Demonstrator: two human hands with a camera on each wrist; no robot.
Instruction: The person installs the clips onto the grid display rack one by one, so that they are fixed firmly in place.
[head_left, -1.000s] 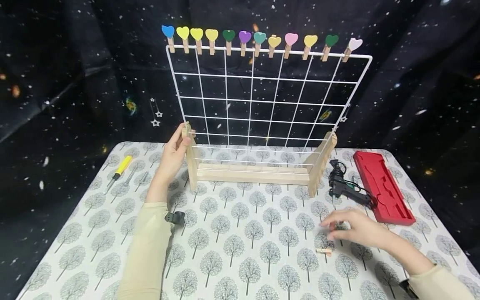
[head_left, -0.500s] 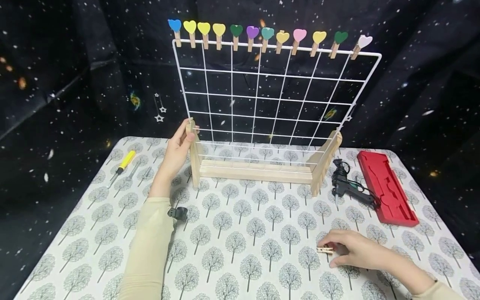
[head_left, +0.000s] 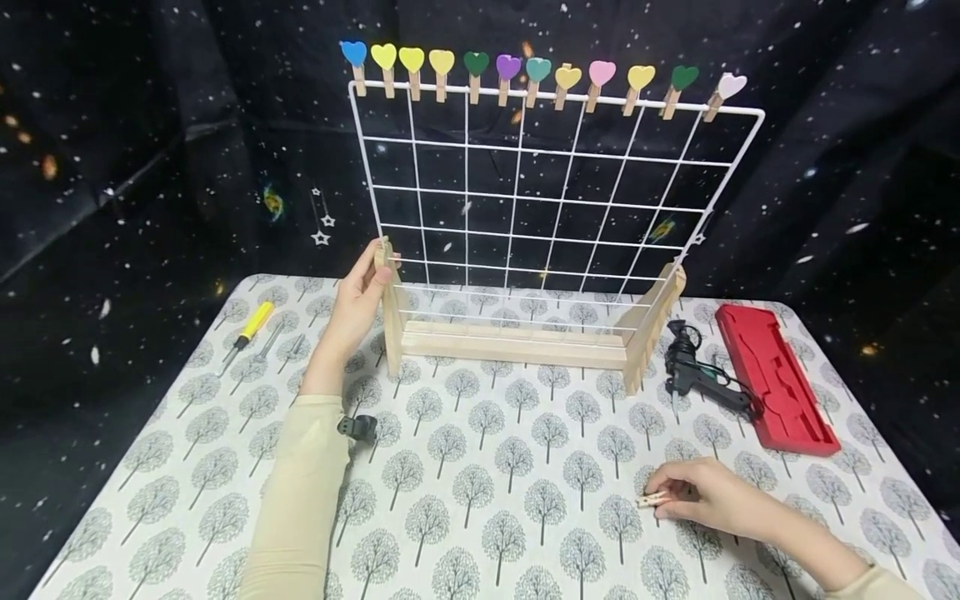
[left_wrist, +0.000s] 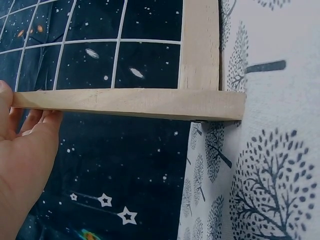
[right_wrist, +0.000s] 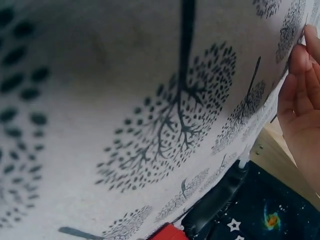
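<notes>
My left hand (head_left: 352,304) grips the left upright of a pale wooden stand (head_left: 513,346), thumb in front. In the left wrist view, its fingers (left_wrist: 42,122) reach behind the wooden upright (left_wrist: 130,102). A white wire grid (head_left: 467,146) leans back in the stand. Along its top rail sit several clothespins with coloured hearts, among them a pink-heart clothespin (head_left: 602,72). At the right front, my right hand (head_left: 712,496) pinches a small wooden clothespin (head_left: 651,500) just over the tablecloth; its far end is hidden by the fingers. The right wrist view shows only part of that hand (right_wrist: 305,105).
A black glue gun (head_left: 705,383) with a coiled cord lies right of the stand, beside a red molded tray (head_left: 780,379). On the left lie a yellow-handled screwdriver (head_left: 251,329) and thin metal tools (head_left: 272,337). A dark starry cloth (head_left: 150,208) hangs behind the table.
My right hand has come down to the clothespin on the table, and its fingers have closed on it. My left hand keeps its hold on the upright. The head view has shifted slightly.
</notes>
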